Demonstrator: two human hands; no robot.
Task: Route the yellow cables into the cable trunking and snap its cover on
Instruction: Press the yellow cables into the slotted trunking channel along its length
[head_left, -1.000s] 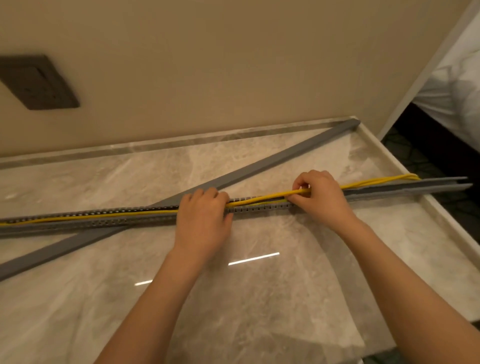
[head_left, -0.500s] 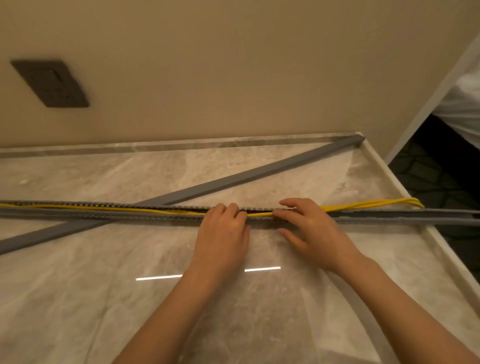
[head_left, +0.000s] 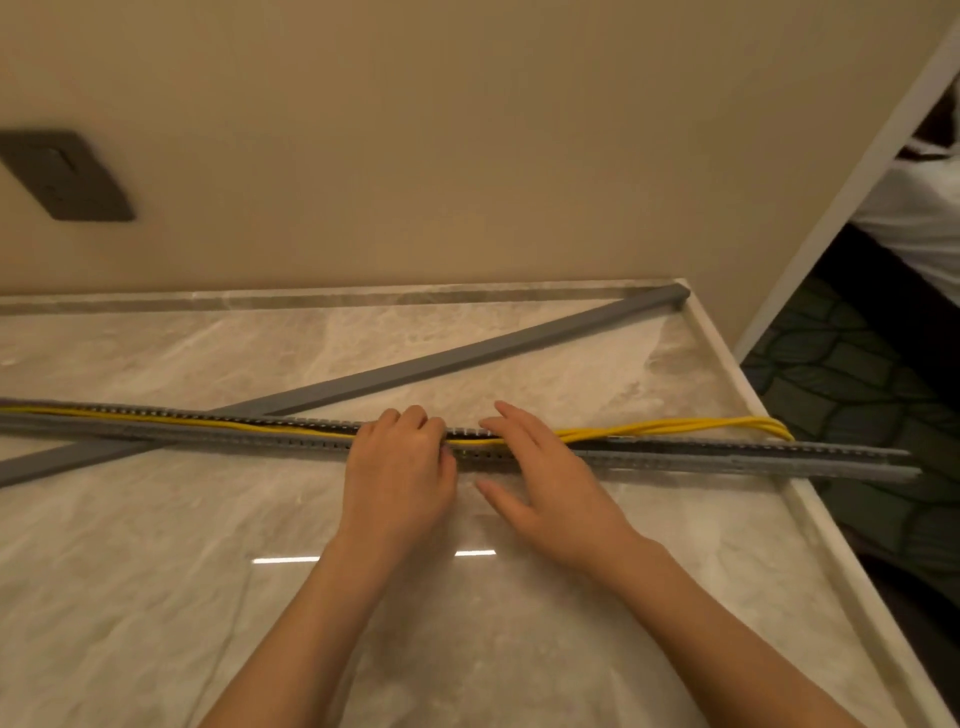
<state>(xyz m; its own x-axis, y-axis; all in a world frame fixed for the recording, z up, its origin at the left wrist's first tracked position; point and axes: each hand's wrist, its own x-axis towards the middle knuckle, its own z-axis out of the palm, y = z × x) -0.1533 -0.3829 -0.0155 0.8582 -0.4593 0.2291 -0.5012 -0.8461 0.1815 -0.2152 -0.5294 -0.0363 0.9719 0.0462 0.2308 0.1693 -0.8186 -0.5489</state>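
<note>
Grey slotted plastic cable trunking (head_left: 727, 457) lies lengthwise across the polished beige marble countertop (head_left: 519, 649), its right end jutting past the counter's edge. Bright yellow cables (head_left: 208, 423) run inside the channel along its left stretch, then rise out of it near the middle and loop back above the far wall of the trunking toward the right edge of the counter. A long plain grey cover strip (head_left: 441, 364) rests separately, slanting from the far right corner down toward the left and passing under the trunking; it is not on the channel.

Both of the person's bare hands sit at the trunking's midpoint, just beside each other. Left hand (head_left: 397, 478) is curled, its fingers bent over the top of the channel and pressing onto it where the cables lie. Right hand (head_left: 550, 483) is spread flat and loose, fingers extended over the trunking and cables, thumb on the marble, grasping nothing.

A dark grey wall plate (head_left: 65, 176) is mounted on the tan wall behind.
</note>
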